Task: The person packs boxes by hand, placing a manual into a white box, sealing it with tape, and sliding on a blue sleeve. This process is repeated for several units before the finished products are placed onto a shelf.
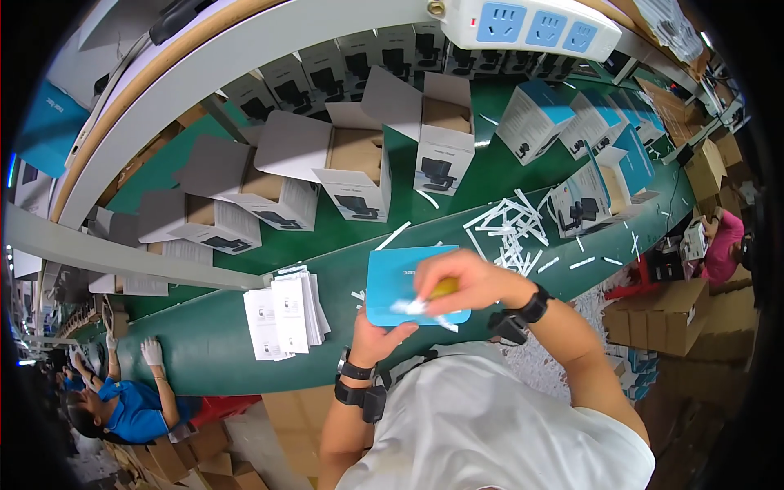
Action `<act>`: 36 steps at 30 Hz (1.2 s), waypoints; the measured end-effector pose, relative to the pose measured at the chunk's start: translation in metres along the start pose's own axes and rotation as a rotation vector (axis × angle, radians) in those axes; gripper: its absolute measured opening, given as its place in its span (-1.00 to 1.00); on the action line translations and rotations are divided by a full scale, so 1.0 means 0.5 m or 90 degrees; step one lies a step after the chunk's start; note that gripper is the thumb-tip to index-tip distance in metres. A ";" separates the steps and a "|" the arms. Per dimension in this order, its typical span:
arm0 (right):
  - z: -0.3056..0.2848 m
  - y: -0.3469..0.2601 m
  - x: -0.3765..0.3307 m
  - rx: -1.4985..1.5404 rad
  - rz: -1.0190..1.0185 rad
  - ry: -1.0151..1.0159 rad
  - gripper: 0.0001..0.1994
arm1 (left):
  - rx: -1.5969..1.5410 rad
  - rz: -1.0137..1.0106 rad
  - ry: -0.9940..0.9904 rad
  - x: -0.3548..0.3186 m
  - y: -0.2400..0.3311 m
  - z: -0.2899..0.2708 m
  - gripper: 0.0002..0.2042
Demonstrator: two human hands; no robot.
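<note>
A box with a blue top (388, 269) stands before me at the near edge of the green bench. My left hand (377, 339) grips its near left corner, the thumb along the near edge and the other fingers mostly hidden. Over the right part of the top, my right hand (459, 282) is closed around a small yellow object (444, 287) whose kind I cannot make out. Just below those fingers is a blurred white scrap (412, 308), against the blue top. White paper strips (513, 233) lie in a loose heap beyond my right hand.
Stacked printed leaflets (294, 314) lie left of the box. Open white cartons (355, 180) and blue-topped boxes (535, 118) stand further back. A power strip (531, 28) hangs overhead. A co-worker in blue (143, 408) sits at left; another in pink (723, 249) is at right.
</note>
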State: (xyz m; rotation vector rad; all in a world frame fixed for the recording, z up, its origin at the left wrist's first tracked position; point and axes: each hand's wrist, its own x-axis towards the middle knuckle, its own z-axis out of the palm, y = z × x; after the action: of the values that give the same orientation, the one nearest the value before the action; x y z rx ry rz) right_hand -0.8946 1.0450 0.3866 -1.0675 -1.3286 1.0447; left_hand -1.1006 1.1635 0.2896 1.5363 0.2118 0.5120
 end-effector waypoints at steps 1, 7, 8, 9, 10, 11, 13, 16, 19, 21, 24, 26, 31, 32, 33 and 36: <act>-0.020 0.002 -0.021 0.067 -0.001 0.074 -0.77 | 0.057 0.057 0.017 -0.002 -0.012 -0.004 -0.53; -0.187 0.050 -0.228 -0.954 0.417 0.383 -0.21 | -0.064 0.266 0.264 0.054 0.035 0.042 -0.22; -0.170 0.039 -0.230 -0.794 0.464 0.439 -0.23 | -0.065 0.267 0.262 0.056 0.037 0.025 -0.22; -0.148 0.017 -0.225 -0.719 0.480 0.440 -0.27 | 0.099 0.236 0.178 0.054 0.033 0.001 -0.23; -0.103 0.002 -0.225 -0.638 0.502 0.442 -0.31 | 0.261 0.195 0.086 0.040 0.034 -0.011 -0.24; -0.053 0.008 -0.220 -0.580 0.324 0.425 -0.36 | 0.280 0.182 0.105 0.031 0.017 -0.012 -0.30; 0.024 0.024 -0.188 -0.544 0.084 0.375 -0.42 | 0.319 0.208 0.092 0.026 -0.012 -0.016 -0.33; 0.087 0.079 -0.177 -0.567 0.009 0.380 -0.48 | 0.393 0.245 0.066 0.019 -0.022 -0.027 -0.38; 0.095 0.123 -0.193 -0.581 -0.022 0.412 -0.52 | 0.442 0.250 0.024 0.020 -0.013 -0.042 -0.40; 0.099 0.112 -0.184 -0.591 -0.038 0.408 -0.52 | 0.458 0.242 -0.002 0.018 -0.001 -0.053 -0.41; 0.105 0.089 -0.176 -0.666 -0.010 0.380 -0.55 | 0.516 0.244 -0.043 0.016 0.010 -0.069 -0.38; 0.114 0.096 -0.167 -0.697 -0.050 0.349 -0.55 | 0.610 0.263 -0.108 0.016 0.014 -0.078 -0.31; 0.136 0.152 -0.183 -0.717 -0.121 0.325 -0.50 | 0.712 0.232 -0.155 -0.001 0.022 -0.071 -0.32; 0.134 0.153 -0.178 -0.717 -0.123 0.328 -0.50 | 0.746 0.234 -0.150 0.007 0.026 -0.070 -0.34; 0.133 0.152 -0.175 -0.713 -0.117 0.326 -0.52 | 0.781 0.233 -0.149 0.005 0.030 -0.066 -0.33; 0.105 0.129 -0.153 -0.715 -0.112 0.297 -0.56 | 0.809 0.211 -0.188 -0.019 0.042 -0.067 -0.33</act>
State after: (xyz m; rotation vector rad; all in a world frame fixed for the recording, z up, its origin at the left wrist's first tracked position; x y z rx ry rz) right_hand -0.9447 0.9832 0.3061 -1.8073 -1.5618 -0.2013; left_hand -1.1278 1.1884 0.3072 2.8950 0.0273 0.3948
